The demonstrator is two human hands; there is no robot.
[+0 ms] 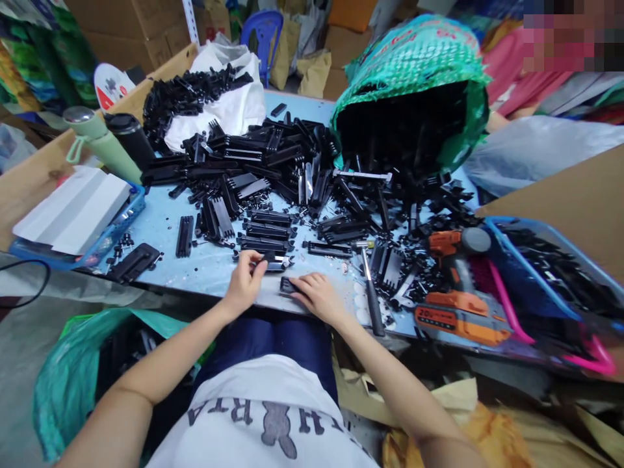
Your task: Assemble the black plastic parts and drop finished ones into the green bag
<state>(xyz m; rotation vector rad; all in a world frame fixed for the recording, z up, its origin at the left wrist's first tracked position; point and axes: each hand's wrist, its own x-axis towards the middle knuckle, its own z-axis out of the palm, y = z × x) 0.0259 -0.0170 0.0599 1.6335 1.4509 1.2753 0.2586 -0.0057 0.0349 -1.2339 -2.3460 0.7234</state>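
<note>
My left hand (246, 281) is closed, thumb and forefinger pinched at the near end of a black plastic piece with a shiny strip (279, 262). This piece lies at the front of a column of similar long black pieces (267, 231). My right hand (319, 296) lies low at the table edge, its fingers closed over a short black slotted plastic part (287, 285); the fingers hide much of that part. Right of this hand a hammer (372, 292) lies with its head away from me. One more long black piece (327, 249) lies beyond the right hand.
A heap of black parts (263, 153) spreads across the blue table. At the back right, a green woven sack (414, 58) spills more. An orange cordless drill (461, 315) and a blue basket (531, 227) stand right; tumblers (104, 143) and a basket (139, 201) left.
</note>
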